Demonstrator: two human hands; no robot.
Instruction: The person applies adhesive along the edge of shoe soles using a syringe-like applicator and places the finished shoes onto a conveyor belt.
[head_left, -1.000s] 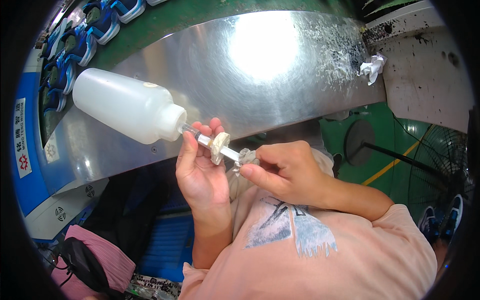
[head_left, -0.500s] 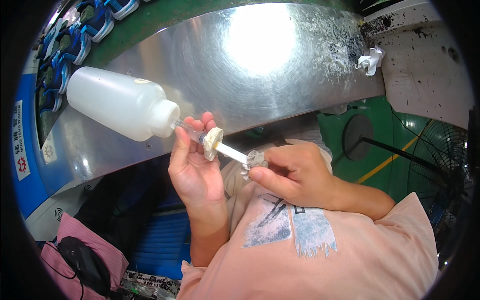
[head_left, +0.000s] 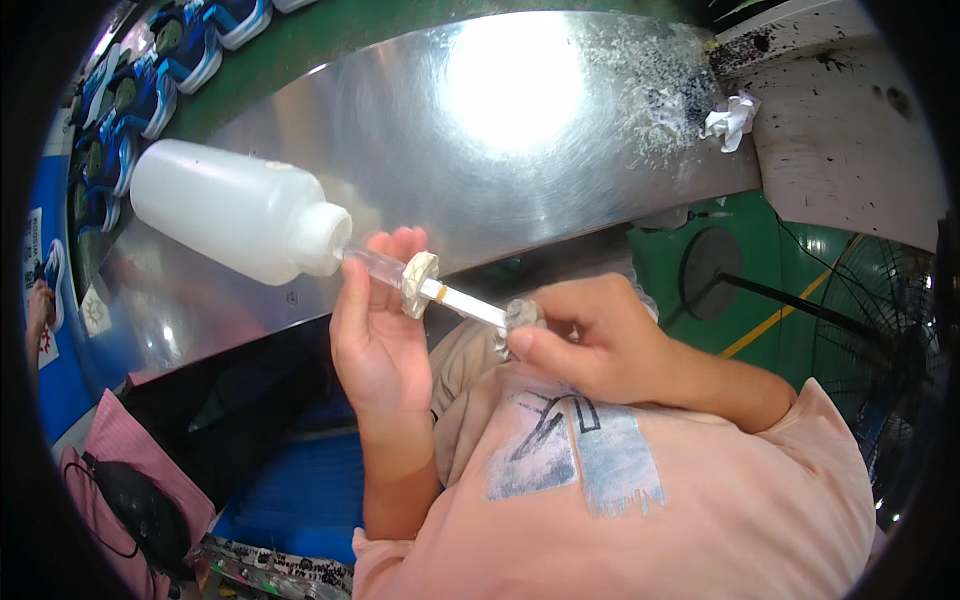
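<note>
A large translucent white bottle (head_left: 225, 208) lies on its side on the metal table, its mouth facing me. From that mouth a clear syringe (head_left: 375, 262) slants down to the right, with its tip end at the bottle opening. My left hand (head_left: 385, 335), palm up, steadies the barrel between thumb and fingers. Crumpled off-white wrapping (head_left: 418, 284) surrounds the barrel's flange. The white plunger (head_left: 470, 305) sticks out of it, and my right hand (head_left: 600, 330) pinches its grey, wrapped end (head_left: 522, 318). Any liquid in the barrel cannot be made out.
The shiny metal table (head_left: 400, 130) has whitish residue and crumpled paper (head_left: 732, 122) at its far right. Blue shoes (head_left: 150, 95) stand in rows at the upper left. Another person's hand (head_left: 40, 305) is beside a shoe (head_left: 54, 272) at far left. A black fan (head_left: 850, 330) stands right.
My right hand has moved slightly right, and more of the plunger shows outside the barrel. Another person's hand and a shoe have come into sight at the far left.
</note>
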